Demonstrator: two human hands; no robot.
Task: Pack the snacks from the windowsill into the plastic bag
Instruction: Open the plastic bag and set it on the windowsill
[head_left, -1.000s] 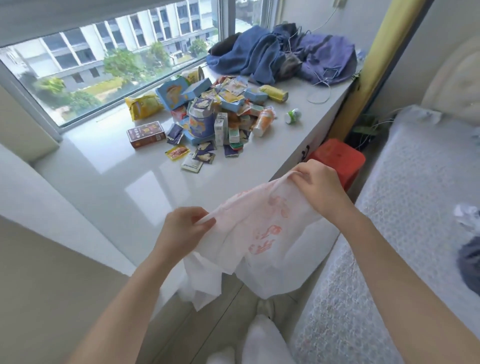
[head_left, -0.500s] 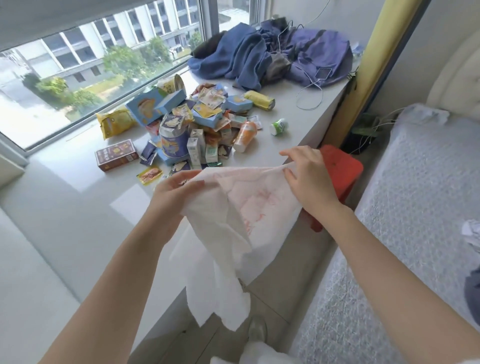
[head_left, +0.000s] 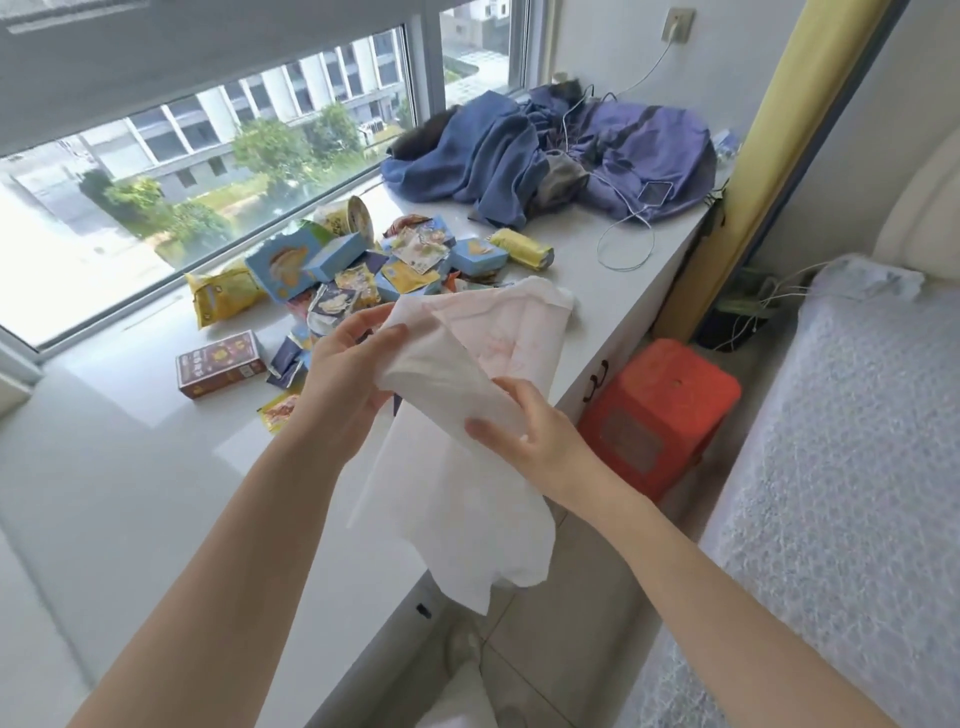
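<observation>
On the left of the windowsill (head_left: 130, 467) a dark red box (head_left: 221, 362) lies a little apart from the main heap of snacks (head_left: 363, 265), which is piled near the window glass with a yellow packet (head_left: 223, 296) at its left edge. None of it has been packed yet.

The left hand (head_left: 345, 371) is curled round the upper edge of the plastic bag (head_left: 467, 415), the film being pinched between thumb and fingers just in front of the heap. The bag's mouth appears flat and unopened, so snacks dropped toward it could slide off onto the sill or floor.

The right hand (head_left: 530, 436) is laid on the bag lower down, its fingers fairly straight and pressed against the film with the thumb beneath; whether the film is truly pinched there cannot be told. If the layers are rubbed apart carelessly, the thin film could be torn.

The bag's loose tail hangs past the sill's edge, where it might be snagged. Further right, a pile of blue clothes (head_left: 545, 150) and a white cable (head_left: 623, 244) lie near the heap and could be swept up by mistake.
</observation>
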